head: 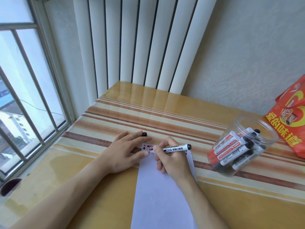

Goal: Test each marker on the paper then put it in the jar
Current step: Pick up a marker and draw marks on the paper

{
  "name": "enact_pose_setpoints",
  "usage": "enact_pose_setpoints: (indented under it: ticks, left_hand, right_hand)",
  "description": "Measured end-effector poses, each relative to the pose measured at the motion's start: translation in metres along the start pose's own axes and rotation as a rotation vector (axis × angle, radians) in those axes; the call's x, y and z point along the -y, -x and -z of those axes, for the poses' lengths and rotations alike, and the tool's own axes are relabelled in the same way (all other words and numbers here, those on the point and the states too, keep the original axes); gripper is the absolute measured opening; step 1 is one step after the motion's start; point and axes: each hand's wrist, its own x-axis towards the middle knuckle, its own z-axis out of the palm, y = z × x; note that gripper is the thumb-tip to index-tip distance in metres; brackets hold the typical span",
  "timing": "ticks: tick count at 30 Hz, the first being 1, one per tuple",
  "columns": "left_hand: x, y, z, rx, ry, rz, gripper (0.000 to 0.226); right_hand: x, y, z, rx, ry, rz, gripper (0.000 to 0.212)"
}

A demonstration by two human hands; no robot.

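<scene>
My right hand [170,158] grips a white marker [177,148] with a black end, its tip down on the far end of the white paper [158,192]. Small red and black marks [147,147] show on the paper there. My left hand [125,152] lies flat with straight fingers on the paper's far left corner. A black cap [144,134] stands on the table just beyond my left fingertips. The clear plastic jar [257,128] stands at the right, open, and holds several red and black markers [231,146].
A red and orange gift bag [290,123] stands behind the jar at the far right. The table [165,109] has a glossy striped cover. A window with bars [24,96] runs along the left, and a white radiator [140,43] stands behind the table.
</scene>
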Motion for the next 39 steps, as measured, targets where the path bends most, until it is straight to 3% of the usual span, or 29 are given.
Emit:
enact_pose_setpoints:
  ticks: [2,5,9,24,33,39]
  left_hand:
    - [0.001,0.001,0.004,-0.154,0.117,-0.009,0.038]
    - [-0.002,0.003,0.008,-0.331,0.179,0.030,0.043]
    - [-0.009,0.004,0.009,-0.419,0.219,0.076,0.033]
    - [-0.020,0.002,0.004,-0.310,0.229,0.015,0.030]
    - [-0.016,-0.001,0.004,-0.433,0.057,-0.108,0.024]
    - [-0.017,-0.001,0.002,-0.381,0.064,-0.152,0.026]
  right_hand:
    - [0.004,0.000,0.003,-0.003,-0.045,0.038,0.019]
    - [0.010,0.002,0.007,-0.004,-0.117,0.107,0.013]
    - [0.014,0.005,0.006,0.028,-0.194,0.185,0.007]
    - [0.012,0.008,0.001,0.083,-0.030,0.268,0.011]
    - [0.015,0.008,0.006,0.093,-0.128,0.248,0.007]
    - [0.014,0.008,0.008,0.071,-0.086,0.229,0.006]
